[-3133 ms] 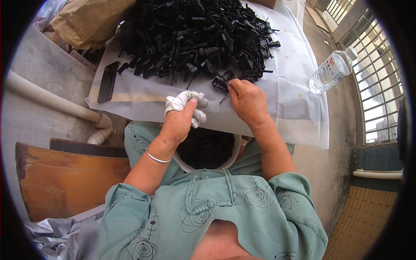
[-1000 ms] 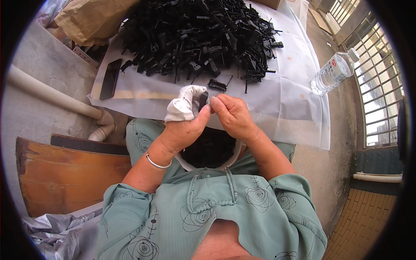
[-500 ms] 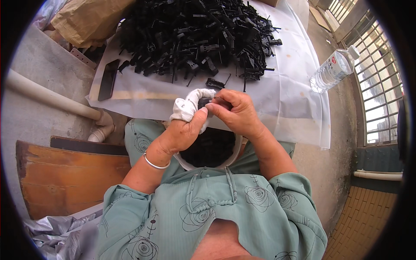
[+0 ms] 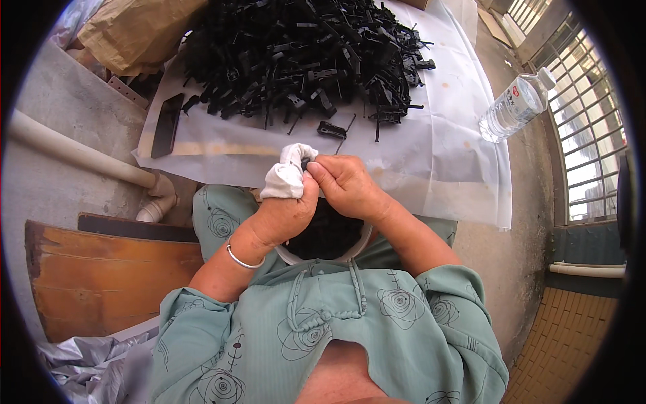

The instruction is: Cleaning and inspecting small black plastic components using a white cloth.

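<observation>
Where smooth, whitish plastic (image 4: 464,178) covers the tabletop (image 4: 444,128), a flat, glossy phone (image 4: 168,126) lies at left; next, the left hand (image 4: 294,199), fingers sheathed in soft white fabric (image 4: 284,180), curls its grip around a small black part (image 4: 306,163); the right hand (image 4: 346,188) presses against it, grip folded closed, contents hidden; farther right stands a clear bottle (image 4: 515,108).

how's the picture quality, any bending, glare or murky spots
In the head view, the lens curves the barred window and blackens the corners; daylight glares behind its bars; the bucket's dark contents merge together, as do some piled black parts.
</observation>
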### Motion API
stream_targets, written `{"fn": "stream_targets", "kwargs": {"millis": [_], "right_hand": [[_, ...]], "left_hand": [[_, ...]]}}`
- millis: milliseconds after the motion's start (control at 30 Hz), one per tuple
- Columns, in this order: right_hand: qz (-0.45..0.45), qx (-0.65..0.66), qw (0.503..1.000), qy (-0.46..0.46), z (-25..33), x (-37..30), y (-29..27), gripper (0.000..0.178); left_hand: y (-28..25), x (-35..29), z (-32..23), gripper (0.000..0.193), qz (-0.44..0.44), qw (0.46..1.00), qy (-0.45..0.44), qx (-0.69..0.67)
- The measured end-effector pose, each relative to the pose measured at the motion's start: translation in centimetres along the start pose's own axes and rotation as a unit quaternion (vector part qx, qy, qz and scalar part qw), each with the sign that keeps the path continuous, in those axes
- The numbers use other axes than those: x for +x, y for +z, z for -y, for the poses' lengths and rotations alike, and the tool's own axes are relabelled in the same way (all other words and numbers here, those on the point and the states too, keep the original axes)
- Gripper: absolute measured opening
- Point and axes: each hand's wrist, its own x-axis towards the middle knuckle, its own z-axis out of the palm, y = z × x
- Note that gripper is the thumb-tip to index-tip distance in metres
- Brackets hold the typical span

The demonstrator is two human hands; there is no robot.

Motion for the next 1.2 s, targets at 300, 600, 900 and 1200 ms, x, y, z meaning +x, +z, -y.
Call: {"fn": "stream_targets", "kwargs": {"millis": [300,600,900,1200], "right_hand": [[-0.085,-0.442,0.891,0.063,-2.1,1.7,-4.4,0.014],[0.002,-0.423,0.900,-0.107,-0.6,-0.2,-2.5,0.013],[-0.135,-0.173,0.962,-0.160,-0.7,-0.1,-2.1,0.016],[-0.191,0.004,0.981,-0.023,-0.7,0.5,-0.8,0.025]], "left_hand": [[-3.2,0.4,0.4,0.028,0.065,0.974,0.081,0.201],[-0.2,2.5,1.3,0.032,-0.050,0.975,0.064,0.208],[-1.2,2.4,0.8,0.027,0.079,0.938,-0.240,-0.237],[-1.2,1.8,-1.3,0.031,0.141,0.928,-0.204,-0.279]]}}
